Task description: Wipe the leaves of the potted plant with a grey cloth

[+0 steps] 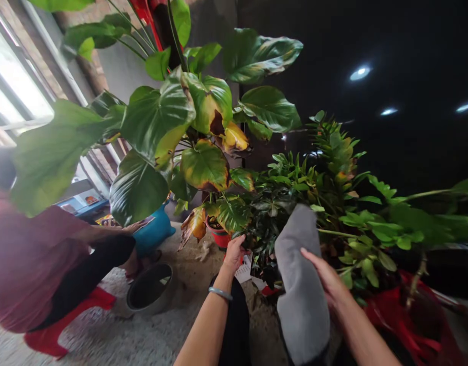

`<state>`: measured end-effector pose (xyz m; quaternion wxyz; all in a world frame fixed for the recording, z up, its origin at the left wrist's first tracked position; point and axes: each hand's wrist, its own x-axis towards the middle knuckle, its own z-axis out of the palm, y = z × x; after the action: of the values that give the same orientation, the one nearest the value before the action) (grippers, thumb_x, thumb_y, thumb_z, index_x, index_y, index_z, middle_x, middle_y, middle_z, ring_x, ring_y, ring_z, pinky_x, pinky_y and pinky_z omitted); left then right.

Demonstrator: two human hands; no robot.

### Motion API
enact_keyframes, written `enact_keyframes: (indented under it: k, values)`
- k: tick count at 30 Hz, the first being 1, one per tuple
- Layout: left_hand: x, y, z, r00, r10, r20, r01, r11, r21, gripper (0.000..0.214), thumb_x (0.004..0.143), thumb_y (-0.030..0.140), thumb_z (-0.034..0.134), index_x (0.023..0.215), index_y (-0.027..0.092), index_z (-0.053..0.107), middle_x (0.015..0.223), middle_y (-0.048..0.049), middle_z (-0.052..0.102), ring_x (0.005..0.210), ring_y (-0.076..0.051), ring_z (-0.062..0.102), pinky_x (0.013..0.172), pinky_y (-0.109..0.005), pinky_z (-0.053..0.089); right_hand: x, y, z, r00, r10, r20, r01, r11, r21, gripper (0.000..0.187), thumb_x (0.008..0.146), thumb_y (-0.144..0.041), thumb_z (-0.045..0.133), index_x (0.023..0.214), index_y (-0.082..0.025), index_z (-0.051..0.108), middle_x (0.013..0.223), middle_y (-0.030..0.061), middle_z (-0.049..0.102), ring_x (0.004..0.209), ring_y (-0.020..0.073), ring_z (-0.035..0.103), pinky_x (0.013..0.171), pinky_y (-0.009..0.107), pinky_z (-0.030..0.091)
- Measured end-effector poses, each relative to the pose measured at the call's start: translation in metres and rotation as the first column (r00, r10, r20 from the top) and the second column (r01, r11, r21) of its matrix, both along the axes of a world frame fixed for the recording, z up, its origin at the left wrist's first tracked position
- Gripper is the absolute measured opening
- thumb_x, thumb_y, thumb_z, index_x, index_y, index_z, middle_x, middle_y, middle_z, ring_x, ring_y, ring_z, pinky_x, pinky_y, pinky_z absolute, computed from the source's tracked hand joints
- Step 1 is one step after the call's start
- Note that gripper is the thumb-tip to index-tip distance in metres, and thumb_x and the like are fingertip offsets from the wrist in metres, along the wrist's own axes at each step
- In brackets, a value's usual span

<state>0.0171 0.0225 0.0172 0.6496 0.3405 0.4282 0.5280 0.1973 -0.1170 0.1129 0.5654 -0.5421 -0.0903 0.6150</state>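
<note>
Right hand [325, 279] grasping the grey cloth [300, 290] — fingers flat along its edge, thumb hidden behind. The cloth is up against the dark-leaved plant [270, 216], touching its foliage. It looks soft, light and limp; a pinch at an edge or a bunched handful should hold, low slip risk. Left hand [234, 251] is buried in the same leaves, just beside the small red pot [218, 236]; can't tell if it's closed on a stem. The leaves are probably thin and tear-prone — best supported from underneath.

- Small red pot: yellowed plant [205, 168], brown-edged leaves.
- Larger red pot [405, 315], right: leaning stem.
- Dark basin [150, 287] on the floor [142, 340]: contents unclear.
- Another person [31, 264] crouches left, hand on a teal pot [153, 234].
</note>
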Motion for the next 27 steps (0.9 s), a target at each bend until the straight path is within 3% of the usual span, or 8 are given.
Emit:
enact_keyframes:
  k: [4,10,13,15,18,21,24,27]
  values:
    - [-0.003,0.000,-0.001,0.999,0.014,0.031,-0.014,1.000,-0.001,0.039,0.051,0.049,0.077,0.067,0.015,0.065,0.066,-0.0065,0.069,0.054,-0.016,0.059,0.048,-0.027,0.046,-0.021,-0.032,-0.025,0.985,0.092,0.149,-0.091,0.996,-0.015,0.031,0.052,-0.042,0.073,0.070,-0.017,0.070,0.063,0.0086,0.073,0.068,0.0318,0.070,0.061,0.039,0.054]
    - [-0.006,0.000,-0.002,1.000,-0.014,-0.014,0.015,1.000,0.026,0.041,0.045,0.047,0.082,0.058,0.015,0.060,0.057,-0.0021,0.063,0.050,-0.013,0.055,0.049,-0.026,0.046,0.004,-0.013,0.037,0.813,-0.231,0.534,0.052,0.943,0.329,0.036,0.052,-0.042,0.075,0.082,-0.020,0.073,0.087,0.0063,0.076,0.095,0.0318,0.066,0.084,0.037,0.049]
    - [-0.008,0.001,-0.002,0.999,-0.011,-0.047,0.012,1.000,0.029,0.041,0.046,0.048,0.080,0.060,0.016,0.060,0.058,-0.0014,0.061,0.051,-0.013,0.054,0.050,-0.026,0.046,0.015,0.016,0.043,0.824,-0.358,0.440,0.169,0.895,0.412,0.037,0.050,-0.038,0.076,0.083,-0.021,0.071,0.084,0.0038,0.076,0.094,0.0309,0.066,0.083,0.038,0.050]
    - [-0.010,0.002,-0.004,0.997,-0.005,-0.078,0.008,0.999,0.033,0.040,0.049,0.049,0.079,0.061,0.016,0.059,0.058,-0.0010,0.059,0.052,-0.013,0.054,0.051,-0.027,0.045,0.010,0.021,0.026,0.911,-0.280,0.302,0.190,0.936,0.295,0.037,0.048,-0.035,0.075,0.080,-0.020,0.069,0.076,0.0047,0.076,0.087,0.0317,0.068,0.076,0.039,0.052]
    - [-0.013,0.007,-0.011,0.991,0.025,-0.131,-0.024,1.000,0.014,0.038,0.052,0.048,0.077,0.058,0.018,0.055,0.053,0.0011,0.053,0.049,-0.013,0.049,0.051,-0.028,0.044,-0.014,-0.002,-0.013,0.992,-0.090,0.088,0.089,0.996,0.021,0.033,0.046,-0.037,0.073,0.072,-0.018,0.068,0.064,0.0077,0.073,0.076,0.0338,0.070,0.065,0.041,0.054]
    - [-0.015,0.011,-0.017,0.983,0.038,-0.178,-0.044,0.999,-0.030,0.033,0.055,0.044,0.075,0.056,0.019,0.053,0.049,0.0034,0.047,0.046,-0.012,0.046,0.049,-0.027,0.043,-0.035,-0.037,-0.034,0.999,0.024,0.031,-0.022,0.998,-0.064,0.038,0.048,-0.042,0.074,0.075,-0.017,0.069,0.063,0.0082,0.073,0.072,0.0331,0.071,0.062,0.040,0.054]
    - [-0.013,0.014,-0.019,0.983,0.043,-0.178,-0.054,0.997,-0.059,0.031,0.058,0.041,0.075,0.056,0.020,0.052,0.049,0.0045,0.045,0.045,-0.011,0.046,0.050,-0.027,0.044,-0.033,-0.047,-0.016,0.992,0.050,0.114,-0.053,0.998,0.025,0.045,0.051,-0.045,0.075,0.084,-0.016,0.070,0.073,0.0088,0.076,0.075,0.0320,0.071,0.063,0.038,0.054]
    - [-0.011,0.012,-0.018,0.984,0.053,-0.171,-0.064,0.996,-0.057,0.032,0.058,0.041,0.075,0.055,0.020,0.051,0.047,0.0057,0.043,0.044,-0.010,0.044,0.049,-0.026,0.044,-0.011,-0.025,0.020,0.950,-0.150,0.274,0.096,0.975,0.200,0.042,0.051,-0.042,0.077,0.086,-0.018,0.071,0.083,0.0073,0.077,0.086,0.0308,0.070,0.072,0.036,0.054]
